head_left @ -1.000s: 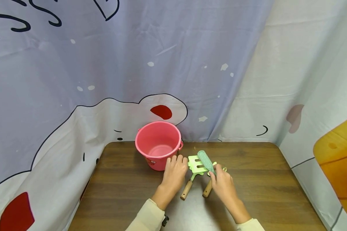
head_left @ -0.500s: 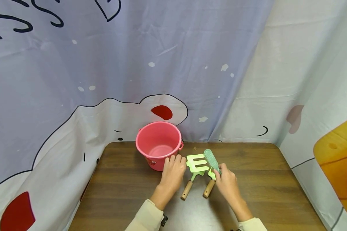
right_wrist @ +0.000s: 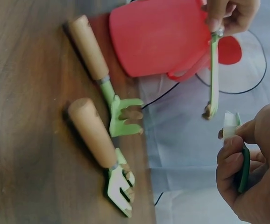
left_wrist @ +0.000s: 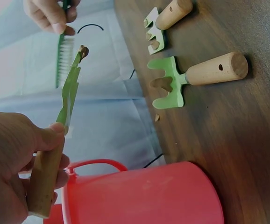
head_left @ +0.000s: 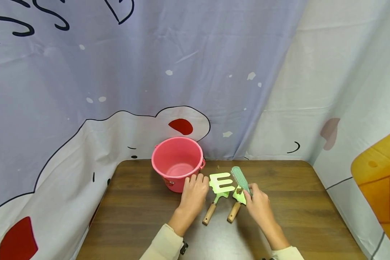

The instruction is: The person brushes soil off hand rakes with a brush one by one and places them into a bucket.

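Note:
My left hand (head_left: pixel 194 193) grips the wooden handle of a small light-green garden fork (head_left: pixel 221 182), which is raised above the table beside the bucket. Brown clumps cling to the fork's end in the left wrist view. In my right hand (head_left: pixel 259 203) is a green brush (head_left: pixel 240 177) with pale bristles, held just right of the fork's tines. Below, on the table, lie two more green hand tools with wooden handles: a pronged hand rake (left_wrist: pixel 214 70) and a smaller hand fork (right_wrist: pixel 95 133), both with brown smears on their prongs.
A pink bucket (head_left: pixel 178 159) stands at the table's back left, close to my left hand. The wooden table (head_left: pixel 295 195) ends at a printed curtain (head_left: pixel 188 72). A small brown crumb (left_wrist: pixel 157 117) lies near the table's back edge.
The brush has moved right, off the fork's tines to a spot beside them, uncovering the smaller fork's head. My left hand and the fork have barely shifted.

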Tool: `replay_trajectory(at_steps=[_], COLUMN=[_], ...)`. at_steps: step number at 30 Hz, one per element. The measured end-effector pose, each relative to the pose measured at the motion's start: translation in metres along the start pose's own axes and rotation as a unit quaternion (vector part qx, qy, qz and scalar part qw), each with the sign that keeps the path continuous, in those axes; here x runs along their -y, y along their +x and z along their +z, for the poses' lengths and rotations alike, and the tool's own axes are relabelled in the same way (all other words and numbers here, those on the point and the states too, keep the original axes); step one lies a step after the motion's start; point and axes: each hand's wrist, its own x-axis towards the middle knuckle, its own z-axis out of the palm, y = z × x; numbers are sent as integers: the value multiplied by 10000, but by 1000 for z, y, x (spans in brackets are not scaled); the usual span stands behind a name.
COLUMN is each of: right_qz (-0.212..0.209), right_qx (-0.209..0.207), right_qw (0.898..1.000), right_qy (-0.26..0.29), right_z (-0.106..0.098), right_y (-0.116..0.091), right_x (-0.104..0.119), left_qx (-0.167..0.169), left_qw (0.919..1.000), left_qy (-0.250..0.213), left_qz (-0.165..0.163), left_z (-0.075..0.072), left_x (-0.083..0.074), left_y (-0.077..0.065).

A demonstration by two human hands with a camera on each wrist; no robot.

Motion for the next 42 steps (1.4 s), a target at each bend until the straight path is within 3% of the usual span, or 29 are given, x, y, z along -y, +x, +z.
replay_trajectory(at_steps=[10,14,19,23,30,35,42], right_qz=[59,-222,-618,-699,-358,-406,-257], right_qx=[541,568,204,12,89,18,-69], right_qw=[9970,9970,9978,9975,9991,9989,9990], right_qy=[549,469,132,-78,-212,-238,-347], right_z=[-6,2,8,8,6,6,0], right_y=[-4,-8,-10,-8,-4,-5,-3], right_x=[29,33,28,20,6,2,-9], left_qx=[148,161,190,139,108,246,171], left_qw=[9999,9998,9998,9999,9999,9997,9999], left_qy=[52,63,42,71,51,39,21], left_qz=[60,61,47,33,26,31,1], left_z=[1,1,2,2,0,-1,-2], left_x=[-5,-7,-7,-6,-5,-4,-1], left_y=[1,2,0,-1,0,-2,-5])
